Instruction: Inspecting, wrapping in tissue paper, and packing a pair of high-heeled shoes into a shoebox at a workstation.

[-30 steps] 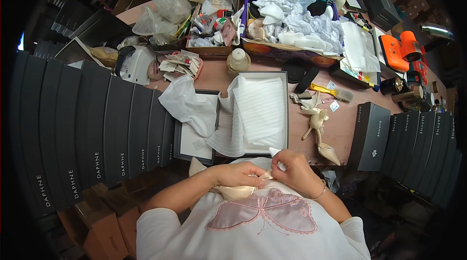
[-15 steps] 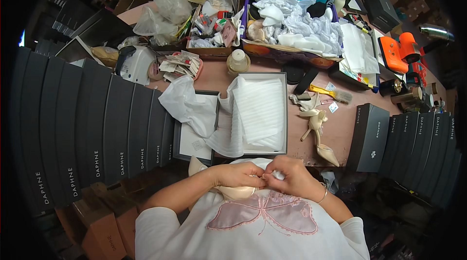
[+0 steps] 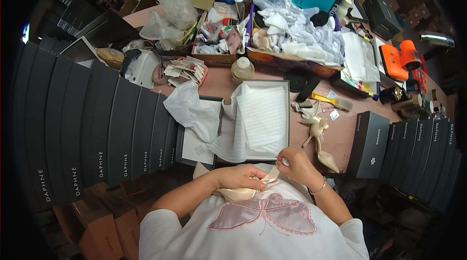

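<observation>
A cream heeled shoe (image 3: 237, 194) lies against my white shirt, its pointed heel sticking up at the left. My left hand (image 3: 239, 176) is closed round the shoe, and a pale strap end (image 3: 271, 175) rises past its thumb. Just to the right, apart from the strap, my right hand (image 3: 299, 166) pinches a small whitish bit, perhaps crumpled paper or cloth. Another cream heeled shoe (image 3: 328, 162) rests on its side on the table at the right. Ahead of my hands is an open grey shoebox (image 3: 287, 114) lined with white foam sheet (image 3: 262, 119).
Dark shoeboxes line up at the left (image 3: 102, 128) and right (image 3: 372, 145). A box lid (image 3: 197, 152) with white tissue (image 3: 187, 106) adjoins the open box. Behind are a bottle (image 3: 242, 69), a yellow-handled brush (image 3: 323, 98) and a carton of crumpled paper (image 3: 301, 36).
My right hand has drawn away from my left, up and to the right, with the whitish bit. The pale strap now shows between them. The whole view has shifted slightly.
</observation>
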{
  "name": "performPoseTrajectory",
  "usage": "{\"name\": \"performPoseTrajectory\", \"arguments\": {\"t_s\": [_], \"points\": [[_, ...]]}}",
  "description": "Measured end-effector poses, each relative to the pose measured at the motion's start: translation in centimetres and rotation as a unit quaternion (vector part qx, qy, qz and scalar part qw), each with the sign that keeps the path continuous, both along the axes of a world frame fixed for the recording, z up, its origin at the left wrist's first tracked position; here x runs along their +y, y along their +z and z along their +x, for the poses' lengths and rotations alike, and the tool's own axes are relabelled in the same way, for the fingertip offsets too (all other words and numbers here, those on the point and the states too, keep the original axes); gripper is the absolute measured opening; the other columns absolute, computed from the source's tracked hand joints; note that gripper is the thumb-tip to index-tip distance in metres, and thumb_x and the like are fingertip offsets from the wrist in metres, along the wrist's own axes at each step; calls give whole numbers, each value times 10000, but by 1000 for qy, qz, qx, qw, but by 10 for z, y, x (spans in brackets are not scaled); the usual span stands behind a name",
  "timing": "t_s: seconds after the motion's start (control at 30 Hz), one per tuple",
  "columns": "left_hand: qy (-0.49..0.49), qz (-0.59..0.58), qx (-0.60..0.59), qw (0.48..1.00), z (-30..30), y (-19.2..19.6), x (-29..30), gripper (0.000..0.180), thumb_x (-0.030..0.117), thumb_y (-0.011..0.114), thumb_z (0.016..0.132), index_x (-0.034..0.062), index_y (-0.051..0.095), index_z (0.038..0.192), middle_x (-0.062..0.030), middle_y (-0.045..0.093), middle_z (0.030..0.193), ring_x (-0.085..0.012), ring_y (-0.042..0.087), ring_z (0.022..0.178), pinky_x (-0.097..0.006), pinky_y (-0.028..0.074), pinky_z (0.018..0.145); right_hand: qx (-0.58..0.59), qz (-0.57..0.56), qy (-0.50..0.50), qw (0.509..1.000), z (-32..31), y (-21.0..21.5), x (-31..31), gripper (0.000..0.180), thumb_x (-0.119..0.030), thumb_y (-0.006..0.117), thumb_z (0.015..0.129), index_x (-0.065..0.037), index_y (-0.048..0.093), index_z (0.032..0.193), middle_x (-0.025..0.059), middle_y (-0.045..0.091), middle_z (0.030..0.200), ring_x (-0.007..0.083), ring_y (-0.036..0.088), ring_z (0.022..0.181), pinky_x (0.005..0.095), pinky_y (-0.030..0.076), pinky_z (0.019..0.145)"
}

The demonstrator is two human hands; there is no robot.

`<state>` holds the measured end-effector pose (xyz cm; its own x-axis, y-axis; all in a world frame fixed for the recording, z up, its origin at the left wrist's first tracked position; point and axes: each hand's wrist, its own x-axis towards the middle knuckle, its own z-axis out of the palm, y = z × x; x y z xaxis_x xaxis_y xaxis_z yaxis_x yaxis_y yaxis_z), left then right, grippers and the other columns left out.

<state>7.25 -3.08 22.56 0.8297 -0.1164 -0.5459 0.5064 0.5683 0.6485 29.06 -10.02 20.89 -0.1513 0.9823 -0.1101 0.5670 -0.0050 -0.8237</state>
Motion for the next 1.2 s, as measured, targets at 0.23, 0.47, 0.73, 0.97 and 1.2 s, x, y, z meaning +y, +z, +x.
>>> {"name": "performPoseTrajectory", "arguments": {"t_s": [0.23, 0.47, 0.73, 0.97, 1.2], "points": [[347, 84, -81, 931, -21, -30, -11, 411, 208, 672, 863, -3, 560, 1198, 13, 592, 873, -50, 533, 790, -202, 438, 700, 35, 65, -56, 996, -3, 29, 56, 138, -118, 666, 778, -5, 600, 824, 120, 603, 749, 213, 543, 558, 307, 438, 530], [340, 391, 131, 845, -62, 5, -43, 342, 276, 661, 856, -11, 647, 1042, -87, 671, 818, -119, 626, 748, -264, 490, 672, 182, 67, -51, 980, -45, -3, 182, 174, -195, 624, 858, -25, 590, 876, 45, 564, 714, 76, 466, 631, 265, 391, 565], [357, 410, 80, 835, -88, -2, -53, 585, 356, 743, 768, 20, 567, 1214, -132, 645, 1029, -216, 630, 955, -319, 489, 843, 103, 193, -135, 966, -69, -31, 371, 572, -433, 409, 954, 88, 540, 1153, 259, 592, 1061, 376, 543, 1032, 393, 385, 956], [690, 139, -17, 710, -103, -7, 15, 448, 163, 521, 941, 10, 395, 1342, -55, 612, 931, -86, 593, 784, -219, 497, 690, 308, -51, 53, 948, -55, 30, 263, 459, -307, 528, 937, 20, 495, 1257, 132, 568, 1163, 194, 559, 1038, 319, 472, 857], [647, 329, -45, 686, 6, 18, 30, 509, 235, 431, 992, 9, 251, 1411, -98, 540, 1125, -122, 523, 979, -261, 447, 820, 404, -123, 34, 906, -53, 43, 67, 819, -165, 774, 748, -33, 276, 1385, 77, 465, 1272, 176, 521, 1105, 336, 480, 885]]}}
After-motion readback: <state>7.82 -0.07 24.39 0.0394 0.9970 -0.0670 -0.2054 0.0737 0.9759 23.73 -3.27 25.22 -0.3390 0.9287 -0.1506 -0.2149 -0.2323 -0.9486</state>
